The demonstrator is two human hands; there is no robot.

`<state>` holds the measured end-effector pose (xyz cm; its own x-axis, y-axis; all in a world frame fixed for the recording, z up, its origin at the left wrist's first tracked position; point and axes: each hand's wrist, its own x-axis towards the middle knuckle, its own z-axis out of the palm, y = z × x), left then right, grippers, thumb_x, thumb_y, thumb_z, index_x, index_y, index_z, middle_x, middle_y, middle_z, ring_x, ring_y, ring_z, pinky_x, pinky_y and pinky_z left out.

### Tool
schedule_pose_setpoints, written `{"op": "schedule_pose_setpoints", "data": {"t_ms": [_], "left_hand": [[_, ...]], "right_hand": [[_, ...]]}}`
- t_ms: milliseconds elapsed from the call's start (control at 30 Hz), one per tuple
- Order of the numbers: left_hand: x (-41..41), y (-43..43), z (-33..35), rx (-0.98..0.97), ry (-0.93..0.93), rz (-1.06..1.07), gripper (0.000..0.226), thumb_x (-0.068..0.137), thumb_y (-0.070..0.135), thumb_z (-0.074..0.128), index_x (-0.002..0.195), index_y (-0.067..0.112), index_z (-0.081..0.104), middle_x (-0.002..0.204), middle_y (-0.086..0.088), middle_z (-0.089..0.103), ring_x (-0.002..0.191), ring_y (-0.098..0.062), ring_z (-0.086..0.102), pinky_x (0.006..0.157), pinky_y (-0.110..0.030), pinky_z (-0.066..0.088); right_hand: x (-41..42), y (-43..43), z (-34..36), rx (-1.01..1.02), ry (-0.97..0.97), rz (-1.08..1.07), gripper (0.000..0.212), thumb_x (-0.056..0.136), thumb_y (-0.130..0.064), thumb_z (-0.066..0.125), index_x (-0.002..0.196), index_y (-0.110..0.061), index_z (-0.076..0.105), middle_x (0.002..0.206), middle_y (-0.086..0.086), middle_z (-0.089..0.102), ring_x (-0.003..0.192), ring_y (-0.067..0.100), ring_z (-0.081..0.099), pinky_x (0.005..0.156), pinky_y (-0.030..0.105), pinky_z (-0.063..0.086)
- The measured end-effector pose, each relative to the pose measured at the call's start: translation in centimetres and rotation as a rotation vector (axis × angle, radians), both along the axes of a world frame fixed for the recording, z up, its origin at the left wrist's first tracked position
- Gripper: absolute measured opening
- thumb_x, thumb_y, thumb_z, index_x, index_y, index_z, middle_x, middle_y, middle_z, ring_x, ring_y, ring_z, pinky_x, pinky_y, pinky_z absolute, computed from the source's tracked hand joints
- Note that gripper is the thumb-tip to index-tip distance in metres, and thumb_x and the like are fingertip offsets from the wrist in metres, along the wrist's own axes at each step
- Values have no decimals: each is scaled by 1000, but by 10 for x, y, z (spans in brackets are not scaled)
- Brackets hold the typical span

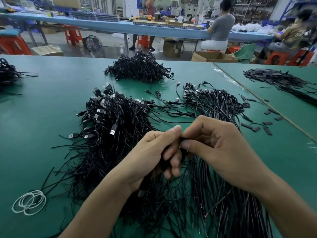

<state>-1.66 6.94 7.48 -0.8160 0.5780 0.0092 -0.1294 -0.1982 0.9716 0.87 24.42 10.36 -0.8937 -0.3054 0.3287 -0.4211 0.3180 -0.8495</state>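
My left hand [154,155] and my right hand [214,145] meet above the green table [42,117]. The left hand's fingers curl round a bunch of black cables [164,164] that hangs down from the fist. Thumb and forefinger of the right hand pinch a small black piece [182,140] at the top of that bunch; what the piece is, I cannot tell. Under the hands lie a big heap of black USB cables [109,127] on the left and a straighter bundle of cables [223,194] on the right.
A further cable heap [139,67] lies at the table's far side, another [6,73] at the left edge. Small black sleeves [267,124] are scattered at the right, with a pile of them [277,79] beyond a table seam. White elastic rings [30,202] lie at the near left. People work at a blue bench behind.
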Motion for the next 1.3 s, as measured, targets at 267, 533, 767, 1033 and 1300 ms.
{"op": "schedule_pose_setpoints", "data": {"t_ms": [267, 533, 767, 1033, 1300], "left_hand": [[-7, 11, -2, -39, -162, 131, 45, 105, 22, 35, 75, 4, 63, 72, -14, 61, 54, -13, 64, 50, -24, 54], [-12, 0, -10, -228, -45, 282, 65, 99, 60, 35, 57, 21, 64, 44, -2, 44, 28, -10, 27, 35, -11, 20], [-20, -11, -7, -93, -2, 512, 58, 101, 51, 39, 52, 21, 45, 44, 4, 30, 33, -9, 20, 33, -16, 14], [-20, -10, -8, -82, 20, 611, 57, 99, 52, 46, 54, 17, 55, 45, 6, 29, 37, -8, 19, 38, -24, 13], [-18, -7, -10, -113, 2, 610, 77, 97, 67, 20, 45, 20, 52, 43, 4, 31, 34, -9, 21, 35, -21, 16]], "right_hand": [[-1, -15, -15, 147, 231, -188, 18, 85, -6, 74, 87, -24, 71, 80, -15, 70, 72, 4, 68, 63, 16, 52], [-24, -13, -22, 123, 151, -193, 19, 82, -34, 79, 100, -34, 74, 84, -14, 72, 83, 7, 69, 75, 17, 51], [-25, -3, -78, 742, -320, -140, 24, 84, -54, 71, 98, -35, 64, 82, -12, 64, 74, 2, 62, 74, 29, 58], [-10, -26, -94, 824, -160, -170, 12, 96, -39, 59, 96, -28, 62, 94, -12, 55, 90, 14, 56, 77, 34, 50], [-20, -7, -72, 601, -76, -371, 10, 93, -35, 67, 96, -29, 75, 85, -19, 68, 78, -1, 65, 79, 22, 57]]}}
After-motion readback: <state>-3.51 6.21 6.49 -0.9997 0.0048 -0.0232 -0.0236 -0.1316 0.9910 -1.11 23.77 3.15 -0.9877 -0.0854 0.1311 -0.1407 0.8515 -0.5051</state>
